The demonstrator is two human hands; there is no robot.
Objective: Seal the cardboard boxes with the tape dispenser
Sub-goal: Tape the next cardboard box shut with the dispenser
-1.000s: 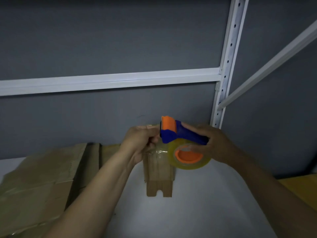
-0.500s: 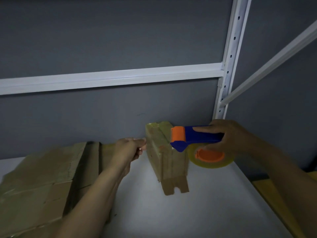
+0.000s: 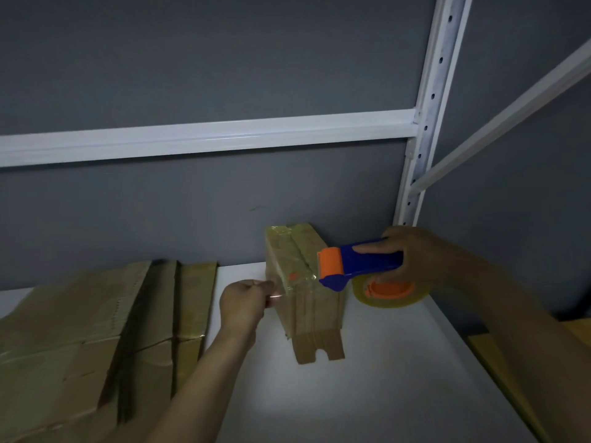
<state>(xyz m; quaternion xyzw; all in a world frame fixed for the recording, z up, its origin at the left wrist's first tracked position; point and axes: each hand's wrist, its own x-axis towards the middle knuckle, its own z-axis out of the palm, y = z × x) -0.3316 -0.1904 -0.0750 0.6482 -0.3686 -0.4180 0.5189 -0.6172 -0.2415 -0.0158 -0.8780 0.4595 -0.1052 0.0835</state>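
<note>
A small brown cardboard box [image 3: 307, 302] stands on the white shelf [image 3: 367, 394], its top wrapped in clear tape. My right hand [image 3: 415, 254] grips the blue handle of the tape dispenser [image 3: 355, 262], which has an orange roller and a clear tape roll [image 3: 390, 294] on an orange hub. The dispenser's head sits at the box's upper right edge. My left hand [image 3: 244, 303] is at the box's left side and pinches the free end of the tape against its upper left corner.
A pile of flattened and taped cardboard boxes [image 3: 96, 340] lies on the left of the shelf. A white rack upright [image 3: 428, 110] and crossbeam [image 3: 204, 139] stand before the grey wall. A yellow-brown board [image 3: 543, 362] lies low at the right.
The dispenser has moved right, off the box's top to its right edge, drawing tape across. My left hand has shifted from the box's top to its left side.
</note>
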